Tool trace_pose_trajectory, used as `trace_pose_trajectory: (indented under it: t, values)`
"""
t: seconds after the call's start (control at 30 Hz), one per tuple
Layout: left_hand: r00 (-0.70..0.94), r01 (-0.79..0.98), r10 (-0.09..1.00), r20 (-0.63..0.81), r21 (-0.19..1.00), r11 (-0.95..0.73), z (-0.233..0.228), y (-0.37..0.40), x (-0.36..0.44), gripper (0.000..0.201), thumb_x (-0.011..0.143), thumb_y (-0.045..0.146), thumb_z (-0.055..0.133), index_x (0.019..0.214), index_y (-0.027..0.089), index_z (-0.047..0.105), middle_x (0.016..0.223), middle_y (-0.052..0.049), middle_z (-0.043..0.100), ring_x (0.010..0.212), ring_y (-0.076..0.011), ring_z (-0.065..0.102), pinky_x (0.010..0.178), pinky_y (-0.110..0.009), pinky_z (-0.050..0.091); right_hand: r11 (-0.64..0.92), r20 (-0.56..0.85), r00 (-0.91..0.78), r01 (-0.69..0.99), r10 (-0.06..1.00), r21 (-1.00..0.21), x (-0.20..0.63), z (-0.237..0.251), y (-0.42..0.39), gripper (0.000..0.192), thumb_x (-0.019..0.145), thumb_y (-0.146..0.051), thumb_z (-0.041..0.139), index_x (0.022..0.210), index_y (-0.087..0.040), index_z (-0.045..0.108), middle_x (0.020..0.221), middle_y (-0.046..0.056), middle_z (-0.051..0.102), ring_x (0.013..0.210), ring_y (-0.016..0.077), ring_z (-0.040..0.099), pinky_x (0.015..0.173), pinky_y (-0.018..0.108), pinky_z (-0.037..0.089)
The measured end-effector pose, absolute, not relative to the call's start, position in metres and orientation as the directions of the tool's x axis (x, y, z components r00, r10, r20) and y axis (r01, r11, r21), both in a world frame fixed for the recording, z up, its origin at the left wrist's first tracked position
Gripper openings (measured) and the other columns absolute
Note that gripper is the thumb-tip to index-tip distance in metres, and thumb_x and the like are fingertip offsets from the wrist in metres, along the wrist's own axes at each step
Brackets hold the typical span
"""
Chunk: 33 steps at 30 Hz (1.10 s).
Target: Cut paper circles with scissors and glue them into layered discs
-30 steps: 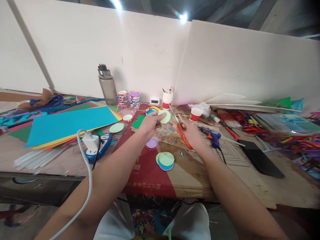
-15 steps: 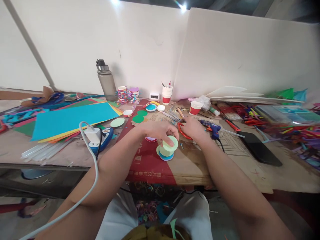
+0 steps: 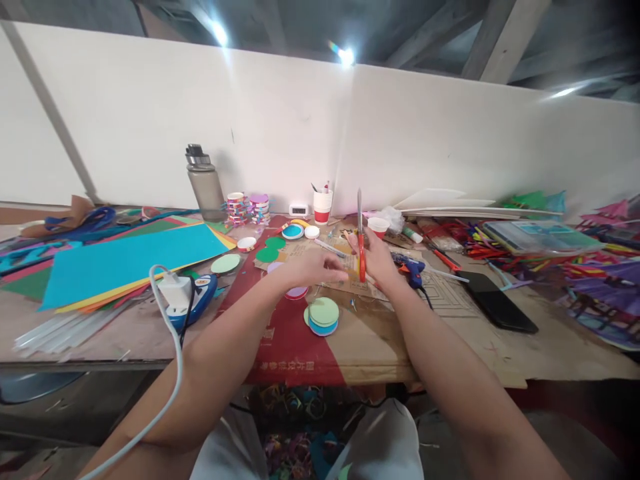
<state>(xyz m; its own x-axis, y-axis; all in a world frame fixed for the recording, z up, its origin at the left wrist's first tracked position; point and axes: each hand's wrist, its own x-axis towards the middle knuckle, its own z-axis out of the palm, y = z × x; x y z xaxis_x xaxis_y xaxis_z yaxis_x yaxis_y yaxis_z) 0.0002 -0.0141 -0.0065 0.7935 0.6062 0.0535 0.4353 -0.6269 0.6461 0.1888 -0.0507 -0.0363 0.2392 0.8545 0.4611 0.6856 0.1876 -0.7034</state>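
Observation:
In my right hand (image 3: 379, 259) is a pair of scissors (image 3: 361, 259) with orange-red handles, held upright with the blades pointing up. My left hand (image 3: 316, 268) hovers left of it, fingers loosely curved and thumb apart, with nothing visible in it. Below my left hand, a light green paper disc (image 3: 324, 311) lies on top of a blue disc (image 3: 324, 329) on the cardboard. A purple-topped disc (image 3: 297, 292) is partly hidden under my left wrist. Green paper circles (image 3: 267, 254) lie farther left.
Coloured paper sheets (image 3: 135, 260) and a power strip (image 3: 203, 293) with a white cable are at left. A bottle (image 3: 204, 183), stacked paper cups (image 3: 323, 205) and a small clock (image 3: 299, 210) stand behind. A glue gun (image 3: 410, 268) and black phone (image 3: 495, 300) lie right.
My left hand has let go of the light green disc, now lying on the blue one, and moved up. My right hand has lifted the scissors upright off the table. The camera view has tilted up.

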Motion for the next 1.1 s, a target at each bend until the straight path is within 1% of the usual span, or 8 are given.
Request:
trace_pose_trajectory:
  t: [0.1,0.17,0.27,0.4,0.6,0.77,0.97,1.1]
  values:
    - [0.559,0.252,0.792,0.246,0.86,-0.444,-0.011,-0.018,0.008,0.035,0.077,0.053,0.065,0.09,0.02,0.07,0.098,-0.006,0.071,0.09,-0.019,0.061,0.075,-0.027,0.046,0.29,0.449,0.176,0.551,0.876,-0.783,0.175,-0.033,-0.055,0.046,0.09,-0.059,0.044,0.101,-0.018,0.064,0.071,0.003,0.065,0.062,0.0165,0.06,0.061,0.028,0.048]
    - [0.507,0.003,0.844,0.176,0.979,-0.206,-0.016,-0.023,0.015,0.042,0.076,0.058,0.066,0.098,0.021,0.067,0.101,-0.007,0.07,0.092,-0.0194,0.063,0.074,-0.028,0.049,0.285,0.429,0.139,0.563,0.893,-0.776,0.164,-0.032,-0.059,0.039,0.089,-0.05,0.05,0.111,-0.02,0.063,0.078,0.004,0.068,0.065,0.017,0.06,0.064,0.029,0.05]
    - [0.561,-0.221,0.828,-0.02,0.96,0.172,-0.021,-0.03,0.024,0.042,0.074,0.056,0.069,0.095,0.02,0.065,0.08,-0.005,0.068,0.072,-0.0178,0.064,0.062,-0.029,0.052,0.226,0.415,0.161,0.638,0.896,-0.736,0.145,-0.031,-0.065,0.046,0.083,-0.028,0.058,0.129,-0.023,0.054,0.098,0.007,0.071,0.079,0.0192,0.063,0.075,0.033,0.05]
    - [0.421,-0.419,0.89,-0.177,0.832,0.364,-0.021,-0.029,0.029,0.021,0.079,0.037,0.066,0.079,0.016,0.063,0.056,0.001,0.058,0.047,-0.013,0.055,0.05,-0.024,0.048,0.281,0.373,0.022,0.615,0.928,-0.736,0.133,-0.024,-0.071,0.066,0.079,-0.022,0.062,0.14,-0.021,0.04,0.112,0.008,0.068,0.093,0.0183,0.065,0.084,0.033,0.051]
    - [0.273,-0.697,0.945,-0.18,0.64,0.324,-0.01,-0.007,0.015,0.03,0.093,0.025,0.04,0.072,0.014,0.059,0.062,-0.005,0.064,0.052,-0.0165,0.063,0.054,-0.028,0.051,0.291,0.486,0.097,0.693,0.869,-0.659,0.153,-0.011,-0.068,0.023,0.087,-0.031,0.054,0.104,-0.018,0.06,0.097,0.006,0.068,0.083,0.016,0.063,0.076,0.029,0.049]
    - [0.093,-0.836,0.973,-0.21,0.514,0.191,0.002,0.009,-0.006,0.03,0.093,0.026,0.041,0.07,0.016,0.057,0.063,-0.005,0.064,0.058,-0.017,0.064,0.058,-0.028,0.052,0.061,0.177,0.044,0.835,0.983,-0.546,0.182,-0.037,-0.07,0.025,0.092,-0.03,0.046,0.072,-0.019,0.056,0.073,0.003,0.064,0.069,0.0156,0.058,0.066,0.028,0.043]
    - [0.088,-0.884,0.957,-0.276,0.422,0.203,0.006,0.016,-0.017,0.031,0.094,0.027,0.04,0.068,0.016,0.053,0.06,-0.002,0.06,0.055,-0.0167,0.062,0.057,-0.03,0.052,-0.026,0.268,0.136,0.926,0.954,-0.376,0.198,-0.07,-0.055,0.01,0.088,-0.019,0.053,0.082,-0.016,0.06,0.096,0.011,0.065,0.091,0.02,0.06,0.084,0.032,0.046]
    - [0.081,-0.891,0.958,-0.274,0.411,0.192,0.008,0.016,-0.018,0.031,0.094,0.027,0.04,0.067,0.016,0.052,0.062,-0.003,0.061,0.058,-0.0163,0.063,0.06,-0.029,0.053,0.283,0.423,-0.11,0.884,0.899,-0.372,0.187,-0.067,-0.03,0.022,0.094,-0.028,0.048,0.103,-0.015,0.063,0.11,0.012,0.065,0.107,0.0216,0.058,0.098,0.038,0.045]
